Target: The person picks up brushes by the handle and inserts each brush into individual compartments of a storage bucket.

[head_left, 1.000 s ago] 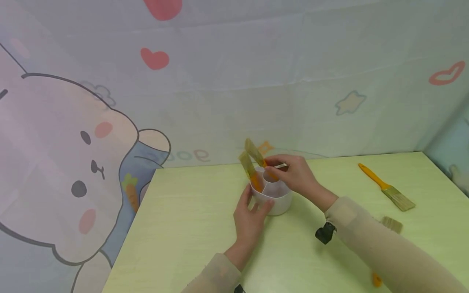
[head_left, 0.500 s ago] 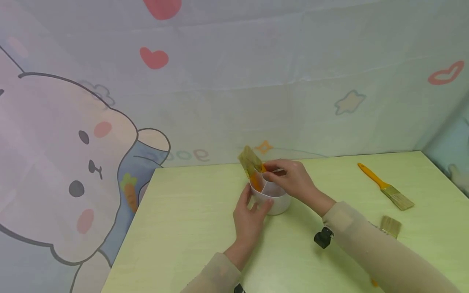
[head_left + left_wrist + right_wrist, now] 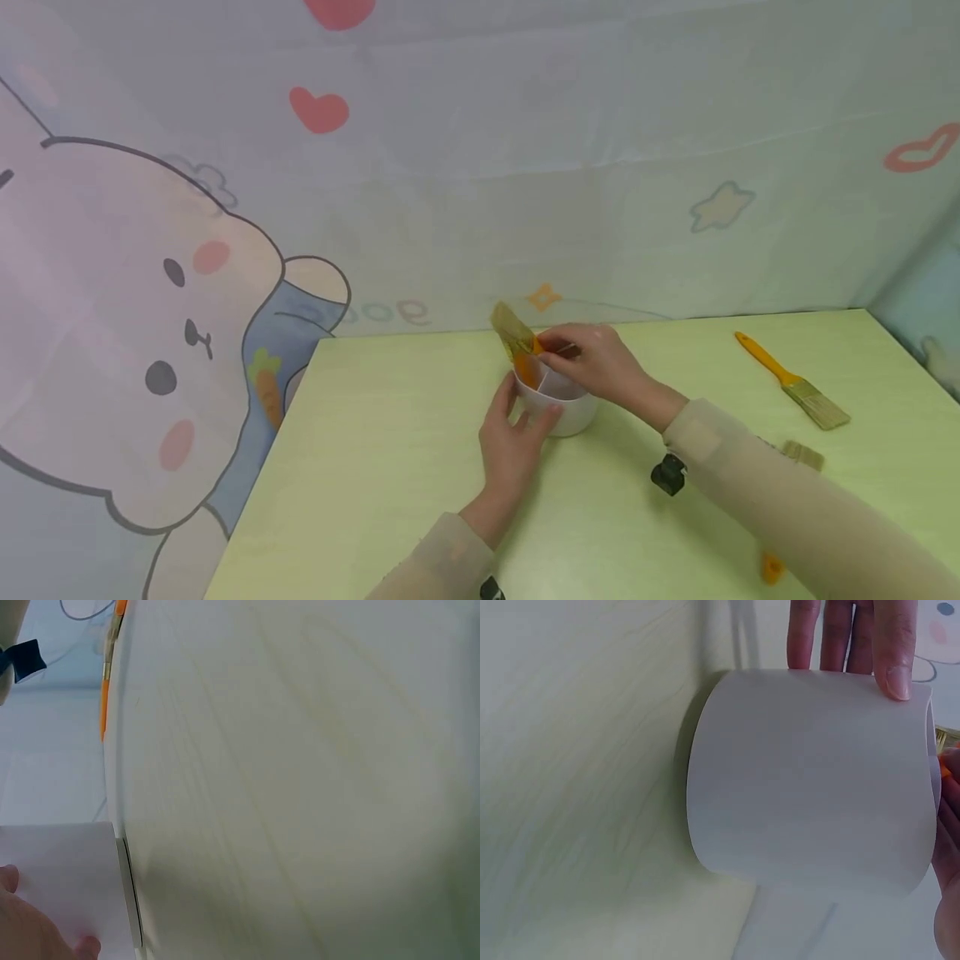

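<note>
In the head view, a round white holder [image 3: 573, 417] with inner dividers stands on the table. My left hand [image 3: 510, 450] grips its near left side, thumb at the front. A paintbrush leans inside, bristles up, its orange handle [image 3: 527, 371] in the left compartment. My right hand [image 3: 600, 358] pinches the orange handle of another paintbrush [image 3: 513, 327] over the far rim; its bristles overlap the first brush. Fingers hide most of that handle. From the right wrist view, the holder's smooth wall [image 3: 810, 780] fills the middle, with the left thumb [image 3: 898, 679] near its rim.
To the right lies a paintbrush [image 3: 795, 385] with an orange handle. Another paintbrush [image 3: 802, 455] lies nearer, partly hidden under my right sleeve [image 3: 795, 508]. A printed cloth [image 3: 480, 167] hangs behind the table's back edge.
My right hand has lowered its paintbrush slightly into the holder, and the bristles have come down over the other brush. My left hand keeps its grip on the holder.
</note>
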A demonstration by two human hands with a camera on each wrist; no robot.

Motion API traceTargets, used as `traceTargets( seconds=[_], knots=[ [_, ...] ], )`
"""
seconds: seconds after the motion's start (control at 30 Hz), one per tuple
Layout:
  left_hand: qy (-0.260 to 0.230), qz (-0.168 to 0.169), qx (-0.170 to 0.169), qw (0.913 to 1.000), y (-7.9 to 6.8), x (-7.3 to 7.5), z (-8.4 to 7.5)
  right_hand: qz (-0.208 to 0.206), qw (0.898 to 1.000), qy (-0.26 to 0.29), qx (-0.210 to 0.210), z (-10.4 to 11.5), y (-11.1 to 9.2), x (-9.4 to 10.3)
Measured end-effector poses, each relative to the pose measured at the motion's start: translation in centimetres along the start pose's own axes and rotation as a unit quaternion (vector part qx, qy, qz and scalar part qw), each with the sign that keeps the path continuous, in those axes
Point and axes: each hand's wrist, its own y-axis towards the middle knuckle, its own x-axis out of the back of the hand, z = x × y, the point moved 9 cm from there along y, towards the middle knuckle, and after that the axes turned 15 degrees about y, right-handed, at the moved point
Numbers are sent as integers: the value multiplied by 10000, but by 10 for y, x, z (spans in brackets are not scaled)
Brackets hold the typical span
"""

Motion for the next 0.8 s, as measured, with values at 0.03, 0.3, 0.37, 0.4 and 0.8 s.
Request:
traceTargets(
  seconds=[0.03, 0.3, 0.37, 0.4, 0.8],
  knots=[
    [13, 15, 5, 10000, 0, 0, 0, 81, 10000, -11, -34, 0, 1, -1],
    [-8, 54, 20, 10000, 1, 0, 2, 675, 9974, -73, -223, -2, 11, -1],
    [-6, 51, -4, 10000, 1, -1, 1, 812, 9962, -92, -286, -3, 12, 0],
    [-9, 54, -8, 10000, 1, -1, 1, 867, 9957, -98, -317, -3, 13, 0],
    [41, -22, -50, 10000, 3, 1, 2, 1037, 9938, -132, -390, -6, 16, -1]
  ],
)
